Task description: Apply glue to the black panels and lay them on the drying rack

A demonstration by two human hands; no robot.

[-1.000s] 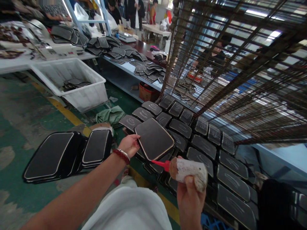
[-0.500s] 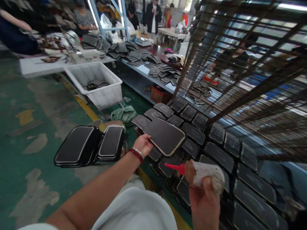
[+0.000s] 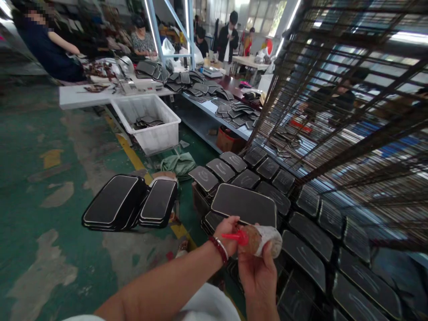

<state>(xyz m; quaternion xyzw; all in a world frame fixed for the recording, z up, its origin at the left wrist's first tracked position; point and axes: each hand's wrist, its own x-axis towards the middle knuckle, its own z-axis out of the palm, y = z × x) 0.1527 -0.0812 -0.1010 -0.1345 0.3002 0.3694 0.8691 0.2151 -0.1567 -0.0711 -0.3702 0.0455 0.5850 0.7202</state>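
Observation:
My left hand (image 3: pixel 228 232), with a red bracelet at the wrist, pinches the near edge of a dark panel (image 3: pixel 245 205) that has a pale outline. My right hand (image 3: pixel 259 269) is wrapped round a whitish, stained glue bottle (image 3: pixel 265 240) lying on its side, its red nozzle pointing left across my left hand. Under and around the held panel lie rows of dark panels (image 3: pixel 309 234), many with pale smears on top.
Two stacks of dark panels (image 3: pixel 110 199) stand at the left. Beyond are a white bin (image 3: pixel 160 136), a blue bench (image 3: pixel 197 122) with more panels and a cardboard box (image 3: pixel 229 140). A metal rack (image 3: pixel 334 111) leans over the right side. Several people work further back.
The held panel has tilted and moved slightly right and down with my left hand. My right hand has brought the bottle left, close to my left hand. The view has shifted too.

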